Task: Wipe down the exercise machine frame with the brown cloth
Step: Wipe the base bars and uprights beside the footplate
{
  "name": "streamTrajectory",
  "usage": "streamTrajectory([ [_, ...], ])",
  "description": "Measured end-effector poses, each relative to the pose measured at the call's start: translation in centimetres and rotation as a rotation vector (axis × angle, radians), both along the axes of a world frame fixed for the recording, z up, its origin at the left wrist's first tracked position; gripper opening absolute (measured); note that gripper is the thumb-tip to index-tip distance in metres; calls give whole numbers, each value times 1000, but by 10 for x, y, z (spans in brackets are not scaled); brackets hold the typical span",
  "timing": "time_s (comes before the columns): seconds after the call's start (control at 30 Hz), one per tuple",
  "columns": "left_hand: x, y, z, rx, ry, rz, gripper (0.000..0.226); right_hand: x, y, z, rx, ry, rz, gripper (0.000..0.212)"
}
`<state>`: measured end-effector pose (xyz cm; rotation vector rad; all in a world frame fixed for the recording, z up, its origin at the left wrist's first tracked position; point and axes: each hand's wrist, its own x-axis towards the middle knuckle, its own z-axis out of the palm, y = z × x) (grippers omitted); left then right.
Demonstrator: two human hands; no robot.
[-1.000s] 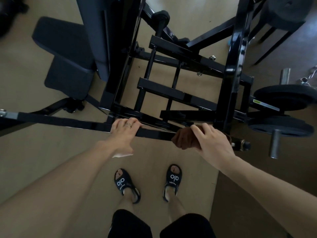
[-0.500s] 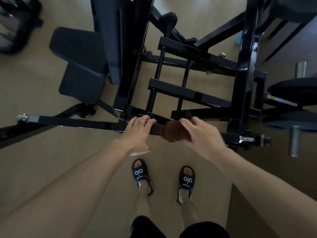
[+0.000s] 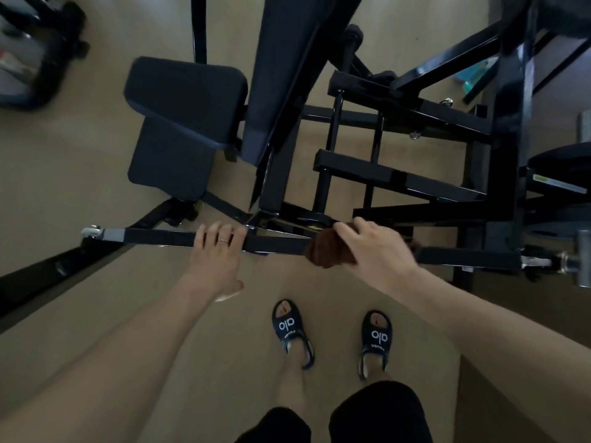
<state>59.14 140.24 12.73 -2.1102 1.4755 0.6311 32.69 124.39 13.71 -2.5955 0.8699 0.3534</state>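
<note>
The brown cloth (image 3: 329, 251) is being clutched by the right hand (image 3: 377, 251) against the frame's black crossbar (image 3: 160, 235); the bar is being touched by the left hand (image 3: 217, 257), fingers laid straight over it.

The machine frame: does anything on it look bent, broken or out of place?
Nothing stands out. The black frame bar runs straight under both hands, the left hand resting on it and the right hand holding the brown cloth against it. The seat pad looks intact.
</note>
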Motion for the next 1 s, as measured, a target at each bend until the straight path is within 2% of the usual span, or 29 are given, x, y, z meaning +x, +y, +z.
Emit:
streamTrajectory([
  [0.2, 4, 6, -11, -49, 25, 21, 117, 115, 46, -15, 26, -60, 25, 70],
  [0.3, 7, 5, -12, -30, 33, 24, 119, 125, 53, -20, 0, -109, -1, 69],
  [0.37, 8, 5, -10, -28, 73, 26, 118, 104, 48, -18, 24, -166, -18, 68],
  [0.47, 10, 3, -7, -30, 118, 19, 115, 43, 29, -13, 4, -134, -67, 72],
  [0.6, 14, 2, -3, -23, 161, 6, 114, -61, -12, 0, -87, 18, -219, 73],
  [0.7, 14, 3, -4, -31, 179, 0, 113, -76, -20, 1, -82, 144, -211, 78],
  [0.77, 14, 4, -4, -39, 193, -2, 111, -51, -14, 3, -54, 179, -183, 81],
  [0.83, 15, 5, -4, -35, 209, -8, 109, -9, 0, 2, 4, 121, -141, 80],
  [1.0, 15, 3, -1, 9, 196, -12, 102, 142, 55, -20, 75, -15, -27, 71],
])
